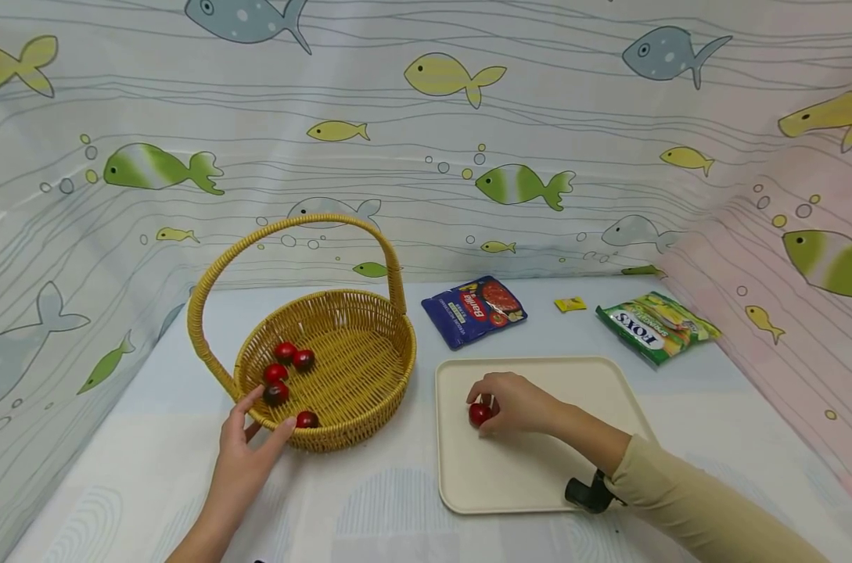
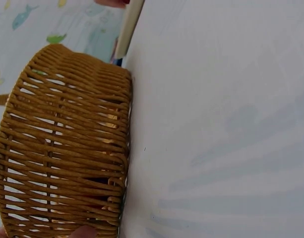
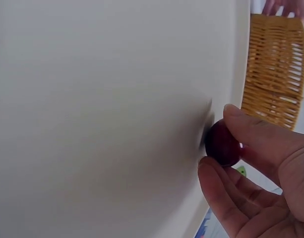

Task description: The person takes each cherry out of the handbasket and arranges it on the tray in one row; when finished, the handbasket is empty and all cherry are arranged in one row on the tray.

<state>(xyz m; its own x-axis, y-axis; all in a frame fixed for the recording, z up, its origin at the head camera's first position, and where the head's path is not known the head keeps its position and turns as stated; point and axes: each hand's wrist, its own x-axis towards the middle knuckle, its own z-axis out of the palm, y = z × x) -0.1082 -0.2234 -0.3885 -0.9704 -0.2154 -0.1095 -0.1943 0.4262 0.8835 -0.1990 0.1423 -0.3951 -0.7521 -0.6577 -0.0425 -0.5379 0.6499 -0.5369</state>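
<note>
My right hand (image 1: 519,403) pinches a dark red cherry (image 1: 478,414) between thumb and fingers, low over the cream tray (image 1: 461,489). The right wrist view shows this cherry (image 3: 222,145) close up, with its shadow on the tray surface beside it. On the left, my left hand (image 1: 245,453) grips the near rim of a round wicker basket (image 1: 355,430) with a tall handle. Several cherries (image 1: 275,374) lie inside, grouped at its left side, and one lies by the near rim. The left wrist view shows mostly the woven basket side (image 2: 67,144), with fingertips at the frame's edges.
Behind the tray lie a blue Barilla pouch (image 1: 475,311), a small yellow packet (image 1: 570,304) and a green Fox's bag (image 1: 656,328). A fish-patterned curtain (image 1: 426,156) encloses the white table (image 1: 369,500). A black device (image 1: 591,494) sits at my right wrist.
</note>
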